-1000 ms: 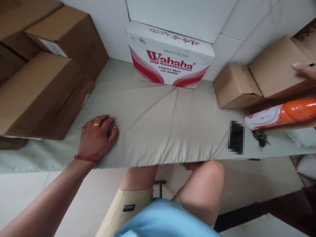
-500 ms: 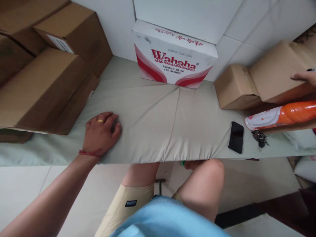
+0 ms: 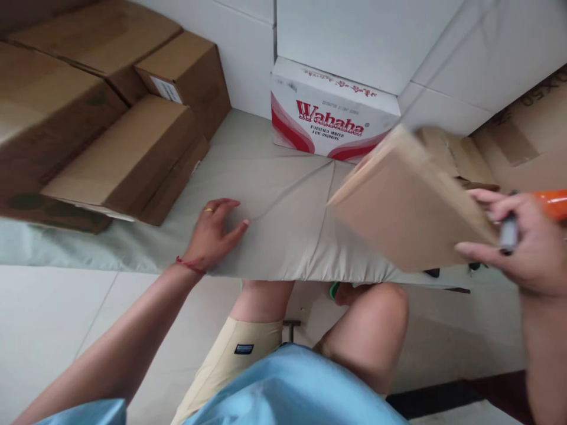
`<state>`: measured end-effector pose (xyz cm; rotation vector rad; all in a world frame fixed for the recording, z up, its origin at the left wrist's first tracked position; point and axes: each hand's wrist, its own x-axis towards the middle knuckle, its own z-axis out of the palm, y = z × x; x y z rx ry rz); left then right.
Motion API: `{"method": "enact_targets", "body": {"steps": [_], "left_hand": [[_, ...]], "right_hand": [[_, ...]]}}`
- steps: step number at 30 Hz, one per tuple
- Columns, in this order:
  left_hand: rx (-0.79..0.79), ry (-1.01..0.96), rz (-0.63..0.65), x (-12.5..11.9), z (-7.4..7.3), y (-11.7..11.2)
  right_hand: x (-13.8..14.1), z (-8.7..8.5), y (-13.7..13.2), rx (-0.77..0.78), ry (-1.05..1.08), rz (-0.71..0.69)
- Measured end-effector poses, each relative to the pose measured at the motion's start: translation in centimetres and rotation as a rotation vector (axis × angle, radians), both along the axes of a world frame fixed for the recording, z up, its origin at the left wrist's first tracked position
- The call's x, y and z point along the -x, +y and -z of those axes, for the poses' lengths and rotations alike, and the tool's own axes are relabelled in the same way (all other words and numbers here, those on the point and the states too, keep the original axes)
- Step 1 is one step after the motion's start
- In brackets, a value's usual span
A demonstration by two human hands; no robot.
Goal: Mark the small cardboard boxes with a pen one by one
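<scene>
My right hand (image 3: 518,242) grips the near right edge of a brown cardboard box (image 3: 398,206), which hangs tilted over the cloth and is blurred by motion. A dark marker pen (image 3: 508,231) is tucked in the same hand, between fingers and palm. My left hand (image 3: 215,233) is open, fingers apart and pointing right, low over or resting on the grey-green cloth (image 3: 274,236). Behind the held box stands a white and red Wahaha water carton (image 3: 330,121) against the wall.
Brown cardboard boxes (image 3: 124,153) are stacked on the left, beyond my left hand. More cartons (image 3: 518,147) stand at the right. An orange bottle (image 3: 551,203) shows partly behind my right hand. A phone (image 3: 432,273) is mostly covered by the held box.
My right hand has lifted the box off the right-hand stack and brought it left, over the phone and keys. My left hand's fingers have spread. The view has shifted left.
</scene>
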<state>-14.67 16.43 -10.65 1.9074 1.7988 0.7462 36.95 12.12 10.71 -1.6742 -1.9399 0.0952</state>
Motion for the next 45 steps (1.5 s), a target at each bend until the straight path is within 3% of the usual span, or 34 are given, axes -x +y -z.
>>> {"method": "enact_targets", "body": {"steps": [2, 4, 6, 9, 13, 16, 18, 20, 24, 27, 32, 36, 39, 41, 45], "left_hand": [[0.024, -0.238, 0.087, -1.1, -1.1, -1.9], [0.064, -0.501, 0.143, -2.3, -2.1, -4.0], [0.049, -0.68, 0.152, -3.5, -3.0, -5.9], [0.013, -0.658, 0.095, -4.7, -3.8, -7.4], [0.048, -0.591, -0.038, -5.5, -4.4, -7.4], [0.038, -0.624, -0.091, -5.9, -4.4, -7.2], [0.018, -0.662, -0.112, -6.2, -4.1, -7.3], [0.015, -0.721, -0.12, -6.5, -3.9, -7.5], [-0.016, -0.829, -0.106, -7.3, -4.1, -8.7], [-0.109, -0.837, 0.038, -8.5, -5.5, -10.3], [-0.339, -0.54, 0.347, -11.2, -8.9, -12.0], [-0.401, -0.408, 0.448, -12.1, -9.5, -12.1], [-0.28, -0.425, 0.384, -11.4, -8.6, -12.2], [-0.146, -0.47, 0.276, -10.5, -8.1, -12.3], [0.07, -0.641, 0.056, -9.0, -7.6, -12.4]], "right_hand": [[2.7, 4.1, 0.6, 0.062, 0.049, -0.207], [5.7, 7.1, 0.8, 0.097, 0.075, -0.364], [8.6, 8.9, 1.0, 0.131, 0.111, -0.465], [11.7, 10.6, 1.3, 0.215, 0.228, -0.524], [12.9, 13.7, 1.7, 0.294, 0.675, -0.463], [12.5, 16.8, 1.7, 0.185, 1.105, -0.256], [12.2, 18.5, 1.7, 0.125, 1.216, -0.122], [11.9, 19.5, 1.7, 0.135, 1.235, -0.076], [11.3, 19.4, 1.9, 0.236, 1.179, -0.137], [10.4, 18.6, 2.3, 0.149, 1.114, -0.085], [8.4, 18.3, 3.8, -0.024, 1.153, 0.117], [7.7, 18.9, 4.5, -0.093, 1.284, 0.205], [8.2, 18.8, 4.2, -0.141, 1.354, 0.155], [8.9, 18.3, 3.7, -0.118, 1.401, 0.022], [10.4, 17.5, 2.7, 0.072, 1.415, -0.287]]}}
